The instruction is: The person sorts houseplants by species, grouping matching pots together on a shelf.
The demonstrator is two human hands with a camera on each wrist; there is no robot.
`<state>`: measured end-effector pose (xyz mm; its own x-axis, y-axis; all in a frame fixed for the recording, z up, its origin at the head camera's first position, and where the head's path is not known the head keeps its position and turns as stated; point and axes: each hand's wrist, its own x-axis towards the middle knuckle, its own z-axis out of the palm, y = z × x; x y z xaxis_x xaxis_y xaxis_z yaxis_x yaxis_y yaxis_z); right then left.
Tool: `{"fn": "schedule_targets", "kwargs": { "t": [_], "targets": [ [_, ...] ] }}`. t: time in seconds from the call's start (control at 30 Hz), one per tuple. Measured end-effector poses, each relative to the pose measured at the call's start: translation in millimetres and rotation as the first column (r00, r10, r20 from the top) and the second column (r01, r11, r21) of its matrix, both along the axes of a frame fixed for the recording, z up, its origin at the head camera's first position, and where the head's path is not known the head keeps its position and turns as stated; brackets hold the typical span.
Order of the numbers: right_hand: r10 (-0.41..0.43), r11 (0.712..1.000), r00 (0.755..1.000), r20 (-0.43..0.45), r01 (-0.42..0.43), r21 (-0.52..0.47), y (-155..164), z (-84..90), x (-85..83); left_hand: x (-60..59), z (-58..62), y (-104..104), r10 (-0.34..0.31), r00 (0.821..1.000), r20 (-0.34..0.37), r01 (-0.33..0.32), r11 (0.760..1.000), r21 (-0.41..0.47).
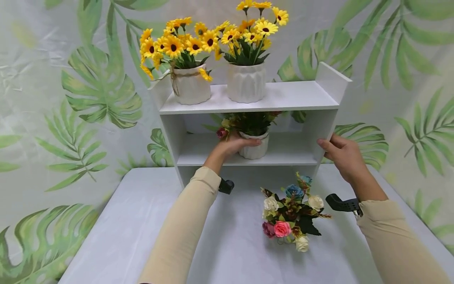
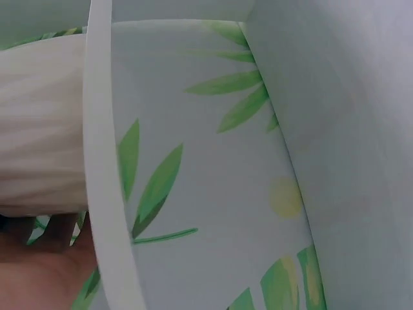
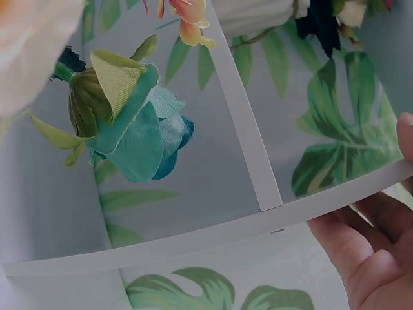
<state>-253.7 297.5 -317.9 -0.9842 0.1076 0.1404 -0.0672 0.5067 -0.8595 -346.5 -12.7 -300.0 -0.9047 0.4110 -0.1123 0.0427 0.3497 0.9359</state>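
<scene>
On the middle board of a white shelf unit [image 1: 291, 94] stands a white ribbed flower pot [image 1: 256, 149] with artificial flowers. My left hand [image 1: 235, 144] grips this pot from its left side, the thumb across its front; some fingers are hidden behind it. In the left wrist view the pot [image 2: 42, 129] and part of the hand [image 2: 48, 274] appear beyond a board edge. My right hand [image 1: 344, 156] holds the unit's right side panel, thumb on the inner side. The right wrist view shows that hand [image 3: 371, 258] with fingers behind the panel [image 3: 193, 236].
Two white pots [image 1: 192, 85] [image 1: 246, 83] of yellow daisies stand on the top board. In front of the unit, a mixed bouquet [image 1: 292, 213] with blue, pink and cream roses rises over the white table [image 1: 142, 221]. A leaf-patterned cloth [image 1: 106, 90] hangs behind.
</scene>
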Motion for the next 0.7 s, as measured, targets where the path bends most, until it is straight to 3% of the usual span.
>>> {"fn": "schedule_targets", "kwargs": {
  "t": [0.4,0.7],
  "targets": [
    [0.003,1.0,1.0,0.006,-0.002,-0.028,-0.2,-0.9,1.3,-2.2,-3.3,-1.0,-0.011,1.0,0.01,0.011,1.0,0.008],
    [0.003,1.0,1.0,0.0,-0.003,-0.003,-0.1,0.2,2.1,6.7,-9.2,-4.9,-0.017,0.993,-0.118,0.024,0.998,0.06]
  ]
}}
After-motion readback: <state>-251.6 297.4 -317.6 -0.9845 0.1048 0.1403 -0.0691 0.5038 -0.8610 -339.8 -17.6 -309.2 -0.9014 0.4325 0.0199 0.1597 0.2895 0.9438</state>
